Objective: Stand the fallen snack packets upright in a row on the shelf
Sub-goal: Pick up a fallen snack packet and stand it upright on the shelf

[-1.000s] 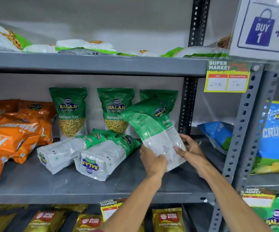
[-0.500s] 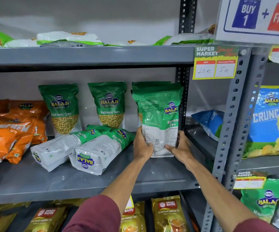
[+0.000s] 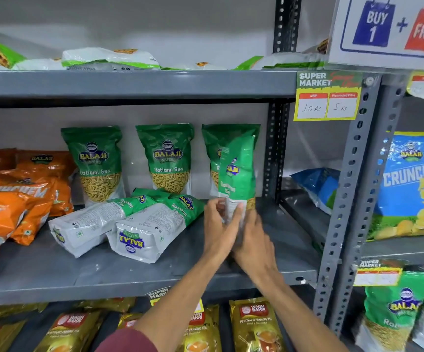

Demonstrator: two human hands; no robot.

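Nearest the camera, the left hand (image 3: 217, 226) and the right hand (image 3: 252, 240) are pressed against opposite sides of the base of a green-and-white plastic Ratlami Sev packet (image 3: 236, 171), which is held upright and turned edge-on near the right end of the grey metal middle shelf (image 3: 53, 270). Both hands are closed on its lower part; whether its base rests on the shelf cannot be told, since the hands cover it.

If the packet is released while still turned sideways, it is judged likely to tip, as its narrow edge offers little footing; it could fall onto the two fallen white-and-green packets (image 3: 134, 224) lying flat just to its left, one overlapping the other. These remain to be stood up.

Directly behind the held packet, a third upright green packet (image 3: 210, 148) is largely hidden, and a push backward might knock it over. Two more upright green packets (image 3: 167, 158) are ranged along the back, well apart from the hands.

The held packet's printing is blurred and cannot be read in full. The orange packets (image 3: 15, 199) at the left are cut off by the frame.
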